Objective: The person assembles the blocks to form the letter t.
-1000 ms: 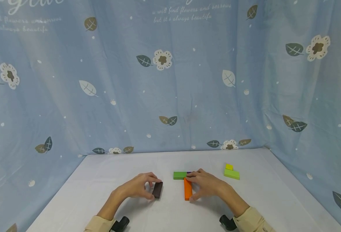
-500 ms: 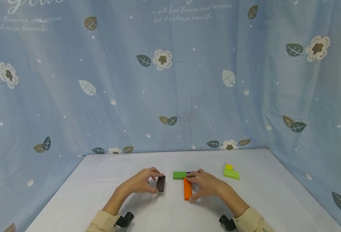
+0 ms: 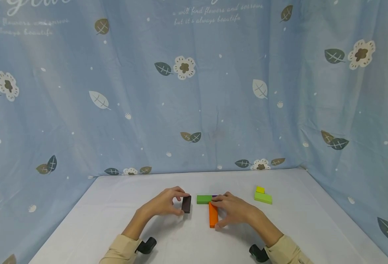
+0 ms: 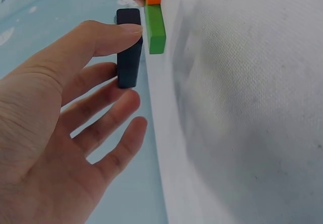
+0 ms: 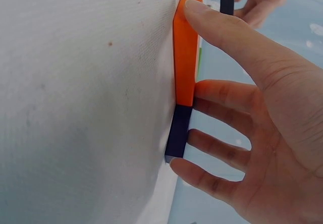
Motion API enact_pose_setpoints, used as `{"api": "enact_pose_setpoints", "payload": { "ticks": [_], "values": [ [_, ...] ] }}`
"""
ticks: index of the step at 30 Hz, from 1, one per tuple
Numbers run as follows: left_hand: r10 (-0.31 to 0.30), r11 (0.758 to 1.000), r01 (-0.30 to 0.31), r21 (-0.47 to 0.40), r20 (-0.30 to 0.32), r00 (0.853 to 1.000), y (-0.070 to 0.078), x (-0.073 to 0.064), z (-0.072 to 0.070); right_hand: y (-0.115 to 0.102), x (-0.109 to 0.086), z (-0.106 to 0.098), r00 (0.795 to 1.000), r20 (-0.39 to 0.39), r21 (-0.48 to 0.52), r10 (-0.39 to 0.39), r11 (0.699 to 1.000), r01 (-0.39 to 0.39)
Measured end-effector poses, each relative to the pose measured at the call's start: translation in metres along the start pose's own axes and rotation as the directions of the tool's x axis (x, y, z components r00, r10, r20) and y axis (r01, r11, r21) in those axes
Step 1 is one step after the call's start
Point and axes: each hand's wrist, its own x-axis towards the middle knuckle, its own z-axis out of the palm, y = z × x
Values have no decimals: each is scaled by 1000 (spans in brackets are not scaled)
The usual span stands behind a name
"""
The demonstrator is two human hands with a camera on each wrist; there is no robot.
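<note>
My left hand (image 3: 167,201) pinches a dark brown block (image 3: 186,204) between thumb and fingers, a short way left of a green block (image 3: 204,199). In the left wrist view the thumb lies along one side of this dark block (image 4: 129,50), fingers on the other. My right hand (image 3: 235,209) holds an orange block (image 3: 213,215), thumb at its near end and fingers at its far end. The right wrist view shows a dark purple block (image 5: 178,132) in line with the orange one, fingertips along its side and end. In the head view the right fingers mostly hide the purple block.
Farther right on the white table (image 3: 131,198) lie a small yellow block (image 3: 260,190) and a light green block (image 3: 263,198), touching. A blue patterned curtain (image 3: 213,102) rises along the table's back and sides. Black wrist cameras (image 3: 259,253) sit below both sleeves.
My left hand has carried the dark brown block forward and to the right, closer to the green block. The right hand and the orange block have stayed in place.
</note>
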Motion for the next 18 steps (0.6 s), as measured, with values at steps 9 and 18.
{"api": "enact_pose_setpoints", "payload": {
  "ticks": [9,18],
  "values": [
    [-1,1000,1,-10,-15,1000,-2,6,2,0,1,1,1000,6,-4,4,1000,-4],
    [14,1000,-14,11,-29,999,-6,12,4,0,0,0,1000,6,-2,1,1000,-1]
  ]
}}
